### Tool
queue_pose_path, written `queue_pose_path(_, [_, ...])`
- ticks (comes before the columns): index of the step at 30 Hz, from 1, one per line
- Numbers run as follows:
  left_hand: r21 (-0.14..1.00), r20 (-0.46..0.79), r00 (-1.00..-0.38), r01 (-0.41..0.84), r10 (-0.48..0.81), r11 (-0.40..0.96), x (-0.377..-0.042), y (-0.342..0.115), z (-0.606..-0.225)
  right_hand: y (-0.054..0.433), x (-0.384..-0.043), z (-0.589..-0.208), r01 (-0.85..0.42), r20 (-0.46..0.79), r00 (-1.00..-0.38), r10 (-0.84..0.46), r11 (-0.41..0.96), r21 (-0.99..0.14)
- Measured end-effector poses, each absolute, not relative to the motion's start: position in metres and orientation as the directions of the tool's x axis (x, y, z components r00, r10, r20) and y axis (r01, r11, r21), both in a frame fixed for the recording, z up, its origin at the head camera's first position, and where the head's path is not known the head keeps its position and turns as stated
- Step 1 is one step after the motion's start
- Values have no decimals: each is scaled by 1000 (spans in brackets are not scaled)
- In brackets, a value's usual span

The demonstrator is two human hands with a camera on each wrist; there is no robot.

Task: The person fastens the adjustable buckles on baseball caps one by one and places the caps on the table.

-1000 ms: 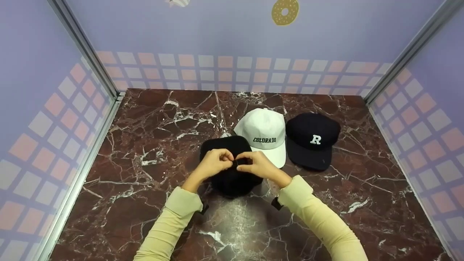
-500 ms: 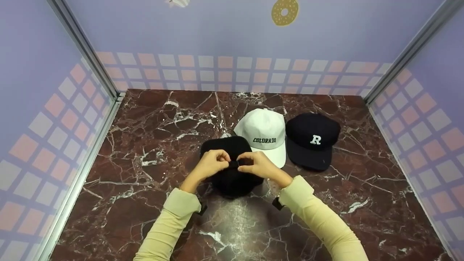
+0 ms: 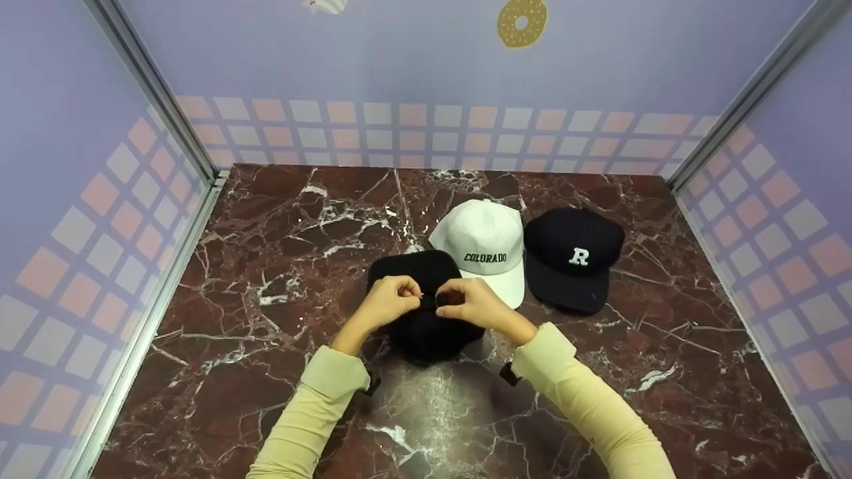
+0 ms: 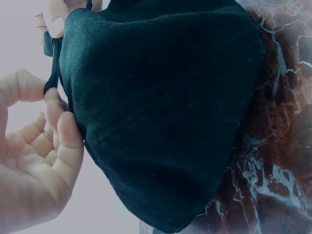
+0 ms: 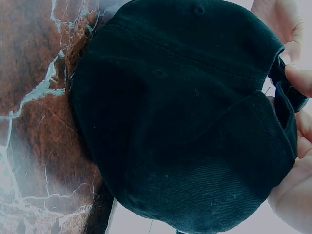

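Note:
A black cap (image 3: 436, 340) sits in front of me on the marble table, its back opening towards my fingers. My left hand (image 3: 387, 303) pinches the cap's back strap (image 4: 54, 66) between thumb and finger, as the left wrist view shows. On the other side of the strap, my right hand (image 3: 480, 305) pinches it too, a small gap from the left hand. The strap's fastening is hidden by fingers. In the right wrist view the cap's dark crown (image 5: 180, 122) fills most of the picture.
Behind the black cap stands a white cap (image 3: 486, 233) lettered COLORADO, close against it. A dark cap (image 3: 559, 233) with a white R is to its right. A tiled-pattern wall (image 3: 399, 66) closes off the far side of the marble table (image 3: 266, 372).
The left hand has shifted slightly left, so the gap between the hands is wider and a bit of black strap shows there. Both hands still hold the cap; the other caps stay put.

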State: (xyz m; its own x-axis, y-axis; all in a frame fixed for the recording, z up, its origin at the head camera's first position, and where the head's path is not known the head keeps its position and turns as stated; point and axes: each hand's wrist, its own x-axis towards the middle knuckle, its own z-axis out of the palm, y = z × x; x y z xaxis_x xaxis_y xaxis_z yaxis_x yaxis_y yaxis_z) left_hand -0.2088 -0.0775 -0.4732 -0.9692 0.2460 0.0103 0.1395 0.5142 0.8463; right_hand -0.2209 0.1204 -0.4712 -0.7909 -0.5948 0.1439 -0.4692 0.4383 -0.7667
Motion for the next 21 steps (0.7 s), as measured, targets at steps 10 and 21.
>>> queue_pose_path(10, [823, 20, -971, 151, 237, 548, -209, -79, -475, 120, -221, -473, -463, 153, -801, -579, 435, -773])
queue_pose_path(21, [807, -28, -974, 110, 224, 581, -211, -81, -473, 118, -222, -474, -443, 139, -811, -568, 442, -780])
